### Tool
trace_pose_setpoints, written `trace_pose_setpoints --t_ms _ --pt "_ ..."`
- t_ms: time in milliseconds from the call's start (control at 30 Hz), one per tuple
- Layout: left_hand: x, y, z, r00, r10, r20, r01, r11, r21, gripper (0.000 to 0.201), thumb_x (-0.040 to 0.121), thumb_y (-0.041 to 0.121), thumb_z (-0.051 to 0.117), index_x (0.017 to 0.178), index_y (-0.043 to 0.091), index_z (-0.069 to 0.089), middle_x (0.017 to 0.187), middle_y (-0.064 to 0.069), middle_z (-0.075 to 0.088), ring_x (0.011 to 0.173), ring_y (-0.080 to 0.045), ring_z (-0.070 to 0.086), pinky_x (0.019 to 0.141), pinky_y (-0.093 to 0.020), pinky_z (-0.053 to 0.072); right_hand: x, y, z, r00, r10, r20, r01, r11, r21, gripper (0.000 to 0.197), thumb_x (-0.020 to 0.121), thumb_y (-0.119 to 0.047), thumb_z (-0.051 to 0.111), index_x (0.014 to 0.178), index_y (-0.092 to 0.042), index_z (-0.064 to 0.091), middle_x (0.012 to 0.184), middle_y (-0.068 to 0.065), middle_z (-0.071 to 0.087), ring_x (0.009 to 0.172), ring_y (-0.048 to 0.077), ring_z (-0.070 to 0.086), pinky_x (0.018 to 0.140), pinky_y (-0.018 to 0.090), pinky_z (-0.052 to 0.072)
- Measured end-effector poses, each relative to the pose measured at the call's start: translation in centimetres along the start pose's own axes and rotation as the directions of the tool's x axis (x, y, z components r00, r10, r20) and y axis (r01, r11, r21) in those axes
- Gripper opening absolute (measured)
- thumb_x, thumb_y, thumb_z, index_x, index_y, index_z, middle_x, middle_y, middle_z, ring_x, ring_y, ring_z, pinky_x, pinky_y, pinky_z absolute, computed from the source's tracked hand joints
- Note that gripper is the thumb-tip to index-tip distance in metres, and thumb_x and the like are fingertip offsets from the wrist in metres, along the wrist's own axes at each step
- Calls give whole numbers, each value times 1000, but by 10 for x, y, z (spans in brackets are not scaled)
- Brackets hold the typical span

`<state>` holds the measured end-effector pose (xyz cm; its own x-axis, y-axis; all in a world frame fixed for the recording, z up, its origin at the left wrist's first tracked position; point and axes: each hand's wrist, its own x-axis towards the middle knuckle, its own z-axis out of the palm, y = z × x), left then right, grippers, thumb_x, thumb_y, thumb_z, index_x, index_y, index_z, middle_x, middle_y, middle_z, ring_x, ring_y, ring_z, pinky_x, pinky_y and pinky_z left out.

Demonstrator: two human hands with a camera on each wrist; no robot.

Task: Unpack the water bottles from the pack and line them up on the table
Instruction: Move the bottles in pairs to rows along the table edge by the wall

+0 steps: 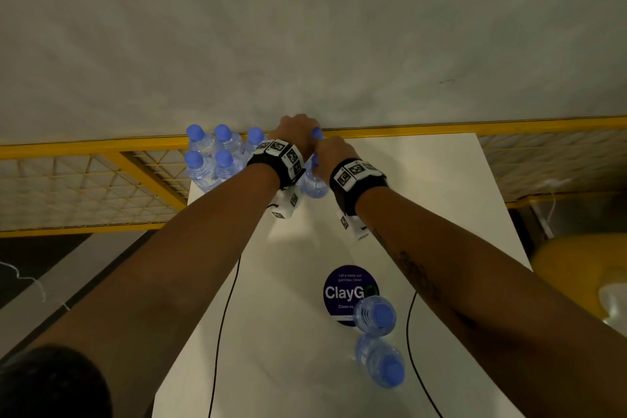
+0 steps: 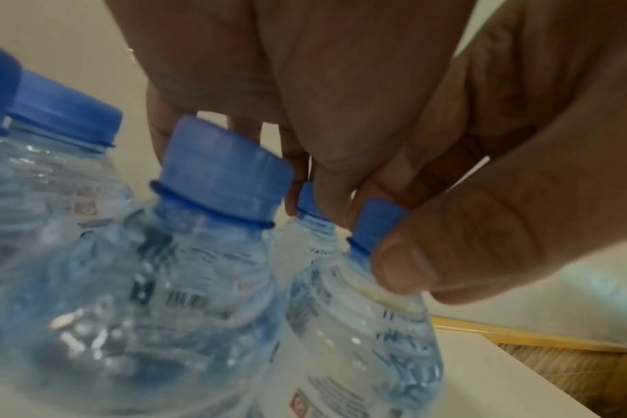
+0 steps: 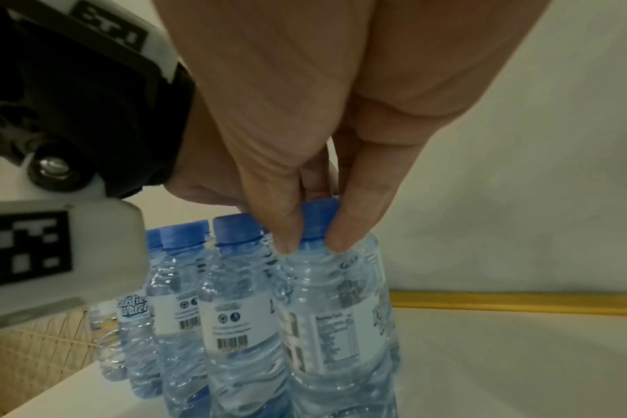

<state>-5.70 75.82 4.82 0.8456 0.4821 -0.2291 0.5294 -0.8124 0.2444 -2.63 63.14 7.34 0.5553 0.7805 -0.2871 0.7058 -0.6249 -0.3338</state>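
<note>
Nearest the head camera, two water bottles [image 1: 376, 315] stand on the white table [image 1: 424, 173] toward its near right, one just behind the other [image 1: 381, 365], both with blue caps; the farther one stands on the edge of a round dark-blue sticker [image 1: 342, 288]. Two thin black cables [image 1: 224, 316] run down the table, one on the left and one on the right.

At the far left corner of the table stands the pack of bottles [image 1: 217, 159]. On its left side five blue caps show clear of the hands, two rows deep. Further bottles sit under the hands, and the full count cannot be told.

The left hand [image 1: 297, 132] reaches over the right end of the pack. In the left wrist view its fingers [image 2: 326, 181] curl down among the bottle necks and its thumb presses under a blue cap [image 2: 376, 223], so it grips a bottle by the neck. Just to the right, the right hand [image 1: 334, 153] pinches the cap [image 3: 317, 220] of the end bottle [image 3: 335, 319] between thumb and fingertips, the bottle upright and touching its neighbours.

Both wrists carry black bands with printed markers. A yellow rail [image 1: 509, 127] runs behind the table.
</note>
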Motion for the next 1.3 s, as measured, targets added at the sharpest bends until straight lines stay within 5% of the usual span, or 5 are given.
trace_pose_setpoints --t_ms 267,467,700,967,1300 --pt "0 -1 -4 1000 0 4 0 999 -38 7 92 21 54 90 24 60 95 -2 57 98 -31 65 88 -44 55 0 -3 -5 1000 20 5 -20 998 52 64 86 -15 68 144 -21 42 108 12 68 95 32 67 83 37 56" --pt "-22 -7 -9 996 -35 -76 23 987 -156 63 96 42 58 154 26 37 149 -9 48 136 -34 46 111 -51 42 -56 16 -21 999 50 -2 -50 991 127 51 81 -40 67 126 -20 50 104 0 54 95 24 59 74 31 46" --pt "-142 39 13 896 196 -398 -330 893 -304 33 94 31 66 124 16 69 123 -5 68 114 -27 62 102 -39 46 -197 50 -32 994 -9 109 1 997 78 47 81 -46 71 118 -21 59 113 2 60 100 20 60 88 35 50" --pt "-269 113 89 903 429 25 -398 856 -330 34 82 45 63 113 35 71 116 10 66 101 -14 66 84 -31 55 -320 56 7 945 -14 328 12 1000 8 34 88 -34 61 121 -28 60 115 4 60 106 24 60 91 34 48" --pt "-277 121 133 879 475 36 -468 875 -124 31 75 19 71 106 21 65 102 1 60 90 -25 60 82 -41 54 -353 68 88 993 2 122 0 1000 -18 33 94 -21 51 127 -20 55 122 4 54 104 28 56 83 34 46"
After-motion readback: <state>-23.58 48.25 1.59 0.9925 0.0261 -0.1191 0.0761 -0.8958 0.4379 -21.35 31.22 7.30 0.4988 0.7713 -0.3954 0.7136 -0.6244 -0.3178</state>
